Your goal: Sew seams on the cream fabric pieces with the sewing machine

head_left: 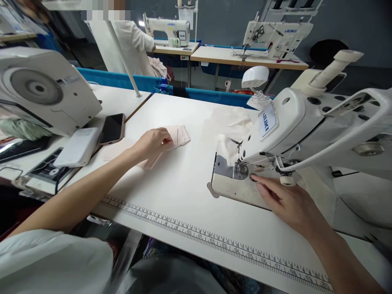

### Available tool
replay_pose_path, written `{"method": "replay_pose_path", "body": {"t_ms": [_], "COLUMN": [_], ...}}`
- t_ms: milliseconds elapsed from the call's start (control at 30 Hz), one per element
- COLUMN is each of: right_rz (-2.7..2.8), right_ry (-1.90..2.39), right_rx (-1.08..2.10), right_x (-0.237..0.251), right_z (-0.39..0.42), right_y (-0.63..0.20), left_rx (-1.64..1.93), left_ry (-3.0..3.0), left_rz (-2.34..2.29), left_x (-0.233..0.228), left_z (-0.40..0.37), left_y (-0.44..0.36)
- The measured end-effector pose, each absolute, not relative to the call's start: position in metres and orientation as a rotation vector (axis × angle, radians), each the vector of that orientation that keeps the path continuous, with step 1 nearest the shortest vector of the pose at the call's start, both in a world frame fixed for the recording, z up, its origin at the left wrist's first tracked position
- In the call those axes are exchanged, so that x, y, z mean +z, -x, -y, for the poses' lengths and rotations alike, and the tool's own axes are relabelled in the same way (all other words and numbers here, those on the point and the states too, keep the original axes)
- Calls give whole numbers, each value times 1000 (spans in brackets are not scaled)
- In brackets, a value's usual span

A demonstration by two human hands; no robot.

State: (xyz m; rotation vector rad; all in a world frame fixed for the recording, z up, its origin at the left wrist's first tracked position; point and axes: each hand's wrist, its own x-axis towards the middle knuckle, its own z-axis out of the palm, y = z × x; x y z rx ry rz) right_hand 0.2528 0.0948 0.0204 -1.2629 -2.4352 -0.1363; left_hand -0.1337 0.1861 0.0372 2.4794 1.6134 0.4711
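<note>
- The left hand (153, 143) is laid, fingers curled, on a stack of pale pink fabric pieces (171, 141) lying left of centre on the white table (183, 192); whether a piece is pinched cannot be told.
- The right hand (288, 202) is held loosely open, nothing gripped, its fingertips (255, 179) placed on the sewing machine (306, 130) bed just beside the presser foot (241, 168).
- White cloth (229, 130) is seen behind the needle.
- A phone (112, 128) and a white box (78, 147) are noted at the left edge.
- A printed ruler (214, 241) is marked along the near edge.
</note>
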Motion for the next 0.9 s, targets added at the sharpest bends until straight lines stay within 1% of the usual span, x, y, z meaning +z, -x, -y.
{"method": "replay_pose_path", "body": {"t_ms": [233, 467, 733, 900], "right_rz": [2441, 2436, 2447, 2477], "right_ry": [1306, 1295, 1261, 1274], "right_rx": [-61, -85, -87, -77], "right_x": [16, 17, 20, 18], "right_z": [-94, -94, -93, -93], "right_y": [-256, -256, -253, -255], "left_rx": [476, 490, 522, 472], "left_ry": [-2491, -2465, -2351, -2449], "left_rz": [-1622, -1621, -1676, -1608], "left_x": [37, 39, 42, 38], "left_z": [-183, -184, -194, -188], "left_y": [130, 128, 146, 138]}}
